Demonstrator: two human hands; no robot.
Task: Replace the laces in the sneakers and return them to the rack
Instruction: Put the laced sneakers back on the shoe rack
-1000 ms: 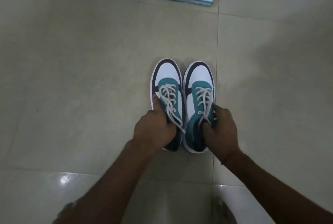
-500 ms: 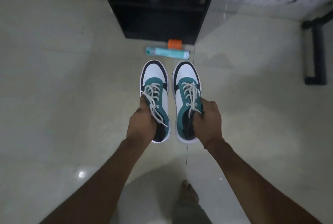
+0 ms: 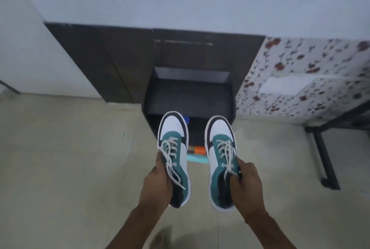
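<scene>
Both hands are raised side by side and apart, each clamped on one sneaker. Left hand (image 3: 155,185) grips the outer side and collar of the left sneaker (image 3: 174,154), fingers curled under it. Right hand (image 3: 247,185) grips the collar of the right sneaker (image 3: 221,158), fingers tucked into the opening. Sneakers are teal, white and dark navy, toes pointing away from the person, held in the air above the tiled floor (image 3: 70,158) with a gap between them. White laces (image 3: 170,160) are threaded through the eyelets of both; their loose ends trail toward the heels. Beyond the toes stands the dark shoe rack (image 3: 190,92), its shelves open toward the person. Between the sneakers, low on the floor, an orange object (image 3: 199,150) and a pale teal object (image 3: 197,158) are partly visible. Floral-patterned wall (image 3: 300,74) lies at right.
</scene>
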